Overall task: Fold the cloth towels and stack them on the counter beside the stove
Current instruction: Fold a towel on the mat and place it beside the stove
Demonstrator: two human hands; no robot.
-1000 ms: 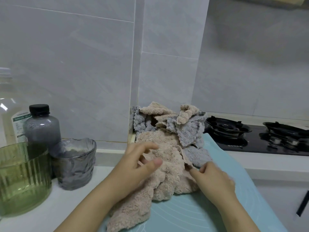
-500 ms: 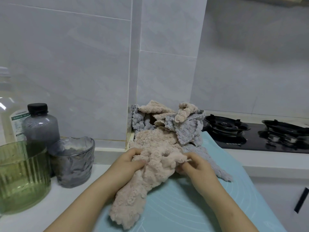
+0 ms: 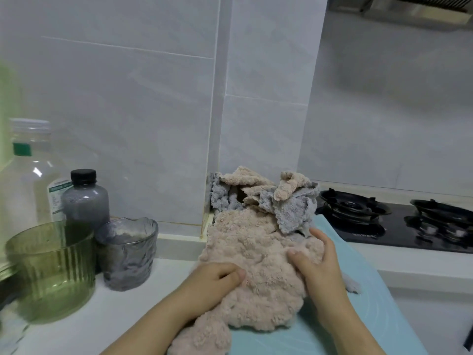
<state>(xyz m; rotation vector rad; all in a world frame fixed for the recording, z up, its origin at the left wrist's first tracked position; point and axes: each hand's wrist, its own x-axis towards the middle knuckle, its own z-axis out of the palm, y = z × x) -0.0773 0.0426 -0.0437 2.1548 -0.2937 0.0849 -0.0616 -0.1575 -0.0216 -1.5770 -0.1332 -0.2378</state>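
A crumpled beige fluffy towel (image 3: 258, 272) lies bunched on a light blue mat (image 3: 368, 303) at the counter's front. My left hand (image 3: 217, 278) grips its left side, fingers tucked into the pile. My right hand (image 3: 317, 257) holds its right edge, thumb on top. Behind it, in the wall corner, sits a heap of grey towels (image 3: 289, 211) and beige towels (image 3: 245, 179), unfolded. A grey towel corner (image 3: 352, 284) pokes out to the right of my right wrist.
The black gas stove (image 3: 399, 224) lies to the right of the mat. On the left of the white counter (image 3: 102, 311) stand a green ribbed glass bowl (image 3: 51, 267), a grey textured glass (image 3: 128, 252), a dark bottle (image 3: 85, 201) and a clear plastic bottle (image 3: 28, 180).
Both hands have gathered the beige towel into a larger bunch and lifted it toward me; my right hand shifted from pinching an edge to clasping the towel's right side. The camera tilted up.
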